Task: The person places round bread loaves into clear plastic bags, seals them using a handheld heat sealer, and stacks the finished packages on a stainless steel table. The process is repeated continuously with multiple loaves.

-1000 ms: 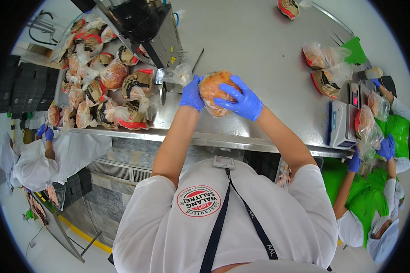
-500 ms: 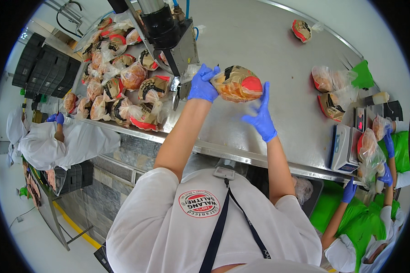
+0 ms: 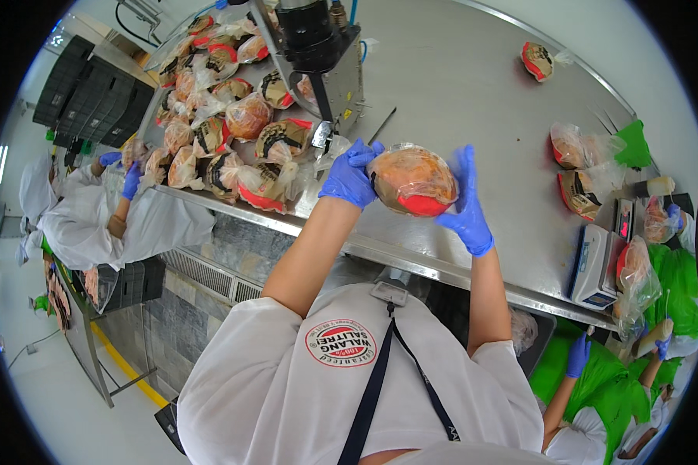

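Over the metal table I hold a bagged chicken [image 3: 415, 180], orange-pink meat in a clear bag with a red printed patch at its lower edge. My left hand [image 3: 350, 174] is closed around the gathered end of the bag, on its left. Against the pack's right end is my right hand [image 3: 467, 203], fingers stretched upward and slightly blurred, thumb near the pack's underside. Just beyond my left hand stands a bag-closing machine [image 3: 314, 46] with a black cylinder and a metal body. Left of it lies a heap of similar bagged chickens [image 3: 248, 116].
The metal table [image 3: 457, 85] carries one pack [image 3: 537, 62] far right and two packs [image 3: 578, 194] nearer. A white scale [image 3: 595, 267] sits at the right edge, beside co-workers in green aprons. At left, a co-worker in white [image 3: 93, 209] reaches toward the heap near black crates [image 3: 89, 93].
The bagged chicken has turned from its brown-printed side to its clear side, and its left end stays in my left hand. The view has shifted. The left co-worker's hands have moved toward the heap.
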### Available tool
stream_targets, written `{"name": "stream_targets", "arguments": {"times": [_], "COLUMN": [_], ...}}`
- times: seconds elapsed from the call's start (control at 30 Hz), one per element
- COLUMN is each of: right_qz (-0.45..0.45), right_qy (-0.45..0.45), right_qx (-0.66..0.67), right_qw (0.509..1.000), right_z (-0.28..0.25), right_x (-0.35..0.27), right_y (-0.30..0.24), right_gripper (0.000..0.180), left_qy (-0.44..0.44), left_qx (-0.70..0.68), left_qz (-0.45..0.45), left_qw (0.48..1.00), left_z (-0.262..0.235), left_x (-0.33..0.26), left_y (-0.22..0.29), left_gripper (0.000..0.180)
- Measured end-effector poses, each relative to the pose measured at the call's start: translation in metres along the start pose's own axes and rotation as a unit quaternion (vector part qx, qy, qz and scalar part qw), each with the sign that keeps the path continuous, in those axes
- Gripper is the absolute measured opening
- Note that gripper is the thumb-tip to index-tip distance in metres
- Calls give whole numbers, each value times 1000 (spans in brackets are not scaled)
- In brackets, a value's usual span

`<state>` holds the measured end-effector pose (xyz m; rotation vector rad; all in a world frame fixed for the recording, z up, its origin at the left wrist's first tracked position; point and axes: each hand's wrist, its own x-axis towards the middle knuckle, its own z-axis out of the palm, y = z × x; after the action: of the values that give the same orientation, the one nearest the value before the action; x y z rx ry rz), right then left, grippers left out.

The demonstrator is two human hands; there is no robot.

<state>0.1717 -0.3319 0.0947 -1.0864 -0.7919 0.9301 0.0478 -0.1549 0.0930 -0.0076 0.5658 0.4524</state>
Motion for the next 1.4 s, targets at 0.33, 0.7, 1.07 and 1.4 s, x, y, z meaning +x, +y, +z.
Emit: {"name": "stream_targets", "arguments": {"times": [0.33, 0.7, 1.07, 1.4], "right_qz": [138, 101, 45, 137], "right_qy": [-114, 114, 164, 172], "right_qx": [390, 488, 453, 471], "right_qw": [903, 860, 875, 854], "right_z": [39, 88, 88, 56], "right_x": [18, 62, 114, 134], "right_y": [62, 155, 158, 193], "right_gripper": [85, 39, 32, 41], "left_qy": [-95, -11, -94, 46], "left_qx": [-206, 548, 398, 655], "left_qz": [-178, 143, 128, 350], "left_qw": [957, 824, 903, 668], "left_z": [-53, -58, -73, -115], "left_x": [-12, -10, 51, 109], "left_y": [32, 102, 157, 154], "left_gripper": [21, 17, 12, 8]}}
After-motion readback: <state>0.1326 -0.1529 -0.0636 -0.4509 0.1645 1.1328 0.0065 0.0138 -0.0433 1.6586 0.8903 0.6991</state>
